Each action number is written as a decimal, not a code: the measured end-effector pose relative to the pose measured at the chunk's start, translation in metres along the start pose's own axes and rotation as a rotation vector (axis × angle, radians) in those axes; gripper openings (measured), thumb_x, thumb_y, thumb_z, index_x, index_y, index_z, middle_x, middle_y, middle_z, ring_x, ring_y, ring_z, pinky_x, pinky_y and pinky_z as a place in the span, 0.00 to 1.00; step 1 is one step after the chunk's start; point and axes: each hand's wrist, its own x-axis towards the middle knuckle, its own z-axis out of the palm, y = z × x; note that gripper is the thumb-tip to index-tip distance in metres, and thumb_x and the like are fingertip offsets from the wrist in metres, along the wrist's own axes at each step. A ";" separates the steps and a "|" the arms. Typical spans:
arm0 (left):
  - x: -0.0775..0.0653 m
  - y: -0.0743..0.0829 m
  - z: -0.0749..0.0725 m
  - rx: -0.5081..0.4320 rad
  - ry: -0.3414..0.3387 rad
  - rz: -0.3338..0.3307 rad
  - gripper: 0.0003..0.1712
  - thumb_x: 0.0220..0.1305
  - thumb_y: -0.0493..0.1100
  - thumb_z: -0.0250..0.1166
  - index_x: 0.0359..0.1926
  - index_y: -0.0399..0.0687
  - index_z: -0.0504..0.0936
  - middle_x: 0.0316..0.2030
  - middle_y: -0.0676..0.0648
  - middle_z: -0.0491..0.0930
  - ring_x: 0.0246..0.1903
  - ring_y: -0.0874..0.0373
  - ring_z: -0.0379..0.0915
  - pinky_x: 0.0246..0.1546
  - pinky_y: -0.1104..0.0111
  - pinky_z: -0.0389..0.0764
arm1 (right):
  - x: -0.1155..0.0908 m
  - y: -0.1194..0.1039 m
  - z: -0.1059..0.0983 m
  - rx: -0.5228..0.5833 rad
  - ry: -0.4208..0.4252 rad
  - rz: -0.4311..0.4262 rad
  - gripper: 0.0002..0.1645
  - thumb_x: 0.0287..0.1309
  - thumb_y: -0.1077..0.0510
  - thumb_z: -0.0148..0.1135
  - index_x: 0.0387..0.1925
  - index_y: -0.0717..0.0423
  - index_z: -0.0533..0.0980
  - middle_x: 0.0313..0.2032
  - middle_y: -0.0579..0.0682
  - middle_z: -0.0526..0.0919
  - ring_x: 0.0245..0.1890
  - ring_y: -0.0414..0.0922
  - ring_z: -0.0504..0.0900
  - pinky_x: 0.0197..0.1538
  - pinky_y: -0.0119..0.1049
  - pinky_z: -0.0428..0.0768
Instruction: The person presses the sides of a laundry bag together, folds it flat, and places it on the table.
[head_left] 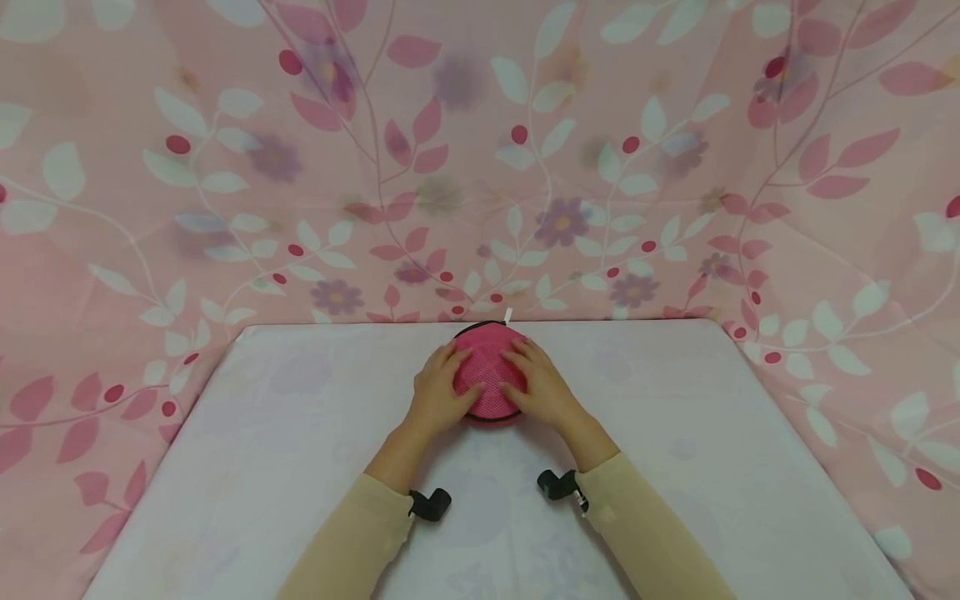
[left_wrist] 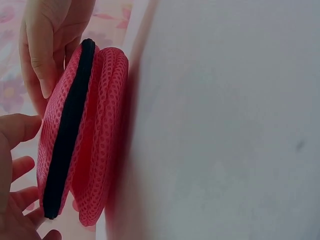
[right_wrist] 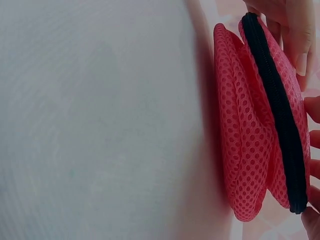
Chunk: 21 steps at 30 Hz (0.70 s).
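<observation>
A round pink mesh pouch (head_left: pixel 489 367) with a black zipper (left_wrist: pixel 71 130) lies near the far edge of the table, a small white tag (head_left: pixel 508 315) sticking up behind it. On its left side rests my left hand (head_left: pixel 441 390), fingers spread and thumb on the top. My right hand (head_left: pixel 546 390) touches the right side in the same way, thumb towards the middle. From the right wrist view, the zippered upper layer stands apart from a softer mesh layer (right_wrist: pixel 240 135) beneath, and the fingertips lie against the upper mesh. The underside is hidden.
White cloth covers the table (head_left: pixel 480 533). Behind it and along both sides hangs a pink floral curtain (head_left: pixel 480 183). Small black devices (head_left: pixel 431 505) sit at the inner side of both wrists, below the beige sleeves (head_left: pixel 352 533).
</observation>
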 end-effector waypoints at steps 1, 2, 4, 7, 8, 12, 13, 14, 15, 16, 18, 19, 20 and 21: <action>0.000 0.001 -0.001 0.015 -0.013 0.006 0.38 0.63 0.55 0.67 0.71 0.50 0.70 0.74 0.42 0.59 0.74 0.43 0.49 0.64 0.37 0.58 | 0.000 0.000 0.000 -0.006 -0.009 -0.003 0.35 0.63 0.51 0.66 0.68 0.60 0.71 0.72 0.62 0.63 0.75 0.59 0.52 0.74 0.55 0.55; 0.000 0.001 -0.002 0.026 -0.025 0.014 0.38 0.63 0.56 0.67 0.72 0.50 0.69 0.74 0.42 0.59 0.74 0.42 0.49 0.64 0.36 0.58 | 0.000 0.000 0.000 -0.011 -0.016 -0.004 0.35 0.63 0.51 0.66 0.68 0.60 0.70 0.72 0.61 0.63 0.76 0.59 0.52 0.74 0.55 0.54; 0.000 0.001 -0.003 0.047 -0.044 0.031 0.39 0.63 0.56 0.66 0.72 0.49 0.69 0.74 0.41 0.59 0.74 0.41 0.49 0.64 0.36 0.59 | 0.000 0.000 0.000 -0.027 -0.034 0.001 0.35 0.64 0.50 0.65 0.69 0.58 0.70 0.73 0.60 0.62 0.76 0.58 0.51 0.74 0.54 0.54; 0.001 0.001 -0.005 0.074 -0.074 0.047 0.39 0.63 0.56 0.66 0.72 0.49 0.68 0.75 0.40 0.57 0.74 0.40 0.48 0.64 0.37 0.59 | 0.001 0.000 0.000 -0.060 -0.056 -0.004 0.36 0.65 0.48 0.64 0.69 0.58 0.69 0.74 0.59 0.61 0.76 0.58 0.50 0.74 0.54 0.54; 0.001 0.000 -0.005 0.085 -0.081 0.054 0.39 0.63 0.56 0.65 0.72 0.49 0.68 0.75 0.40 0.57 0.74 0.40 0.48 0.64 0.37 0.59 | 0.001 0.001 0.000 -0.074 -0.063 -0.007 0.36 0.65 0.47 0.64 0.70 0.57 0.69 0.74 0.59 0.61 0.76 0.57 0.50 0.74 0.53 0.54; 0.001 -0.003 -0.004 0.145 -0.122 0.070 0.40 0.66 0.58 0.63 0.74 0.49 0.66 0.76 0.40 0.54 0.75 0.40 0.44 0.66 0.38 0.56 | 0.002 0.002 0.000 -0.121 -0.087 -0.032 0.37 0.65 0.46 0.63 0.71 0.56 0.68 0.74 0.59 0.60 0.76 0.58 0.50 0.75 0.53 0.53; 0.001 -0.003 -0.003 0.166 -0.131 0.075 0.40 0.66 0.59 0.62 0.74 0.50 0.66 0.76 0.40 0.54 0.76 0.40 0.44 0.67 0.38 0.55 | 0.002 0.002 0.000 -0.132 -0.090 -0.042 0.37 0.65 0.46 0.63 0.71 0.56 0.68 0.74 0.60 0.60 0.76 0.59 0.50 0.75 0.54 0.54; 0.001 -0.004 -0.003 0.185 -0.142 0.077 0.40 0.67 0.60 0.61 0.74 0.50 0.65 0.77 0.40 0.53 0.76 0.40 0.43 0.67 0.39 0.54 | 0.002 0.003 0.000 -0.139 -0.094 -0.050 0.38 0.65 0.45 0.63 0.71 0.56 0.68 0.74 0.61 0.60 0.76 0.60 0.51 0.75 0.54 0.53; 0.001 -0.005 -0.002 0.195 -0.150 0.078 0.40 0.67 0.60 0.60 0.75 0.50 0.65 0.77 0.40 0.52 0.76 0.40 0.42 0.68 0.39 0.54 | 0.001 0.003 0.000 -0.149 -0.099 -0.058 0.38 0.65 0.45 0.63 0.71 0.56 0.67 0.74 0.61 0.60 0.76 0.60 0.51 0.75 0.55 0.53; 0.001 -0.005 -0.002 0.207 -0.156 0.083 0.40 0.67 0.61 0.59 0.75 0.50 0.64 0.77 0.40 0.52 0.76 0.39 0.41 0.68 0.39 0.53 | 0.001 0.003 0.000 -0.162 -0.102 -0.065 0.39 0.65 0.44 0.63 0.71 0.56 0.67 0.74 0.62 0.59 0.76 0.61 0.51 0.74 0.56 0.53; 0.001 -0.006 -0.001 0.223 -0.163 0.091 0.41 0.68 0.62 0.58 0.75 0.50 0.63 0.77 0.40 0.52 0.76 0.39 0.41 0.68 0.38 0.53 | 0.001 0.004 0.000 -0.182 -0.114 -0.071 0.39 0.66 0.43 0.61 0.72 0.55 0.66 0.74 0.62 0.58 0.76 0.62 0.50 0.74 0.58 0.52; 0.001 -0.006 -0.001 0.227 -0.169 0.094 0.41 0.68 0.62 0.58 0.75 0.49 0.63 0.77 0.39 0.52 0.76 0.39 0.41 0.68 0.38 0.52 | 0.000 0.004 0.001 -0.193 -0.121 -0.072 0.40 0.66 0.42 0.60 0.73 0.55 0.65 0.75 0.62 0.57 0.76 0.62 0.49 0.74 0.59 0.52; 0.001 -0.006 0.000 0.229 -0.173 0.099 0.41 0.68 0.62 0.58 0.75 0.49 0.63 0.77 0.39 0.52 0.76 0.38 0.41 0.68 0.37 0.52 | 0.000 0.005 0.001 -0.202 -0.127 -0.071 0.40 0.66 0.41 0.60 0.73 0.54 0.65 0.75 0.61 0.57 0.76 0.62 0.49 0.74 0.59 0.51; 0.001 -0.006 0.000 0.236 -0.176 0.104 0.42 0.68 0.63 0.57 0.76 0.49 0.63 0.77 0.39 0.52 0.76 0.38 0.40 0.68 0.37 0.52 | 0.000 0.005 0.002 -0.214 -0.131 -0.072 0.40 0.66 0.40 0.59 0.74 0.53 0.64 0.75 0.61 0.56 0.76 0.61 0.48 0.73 0.60 0.51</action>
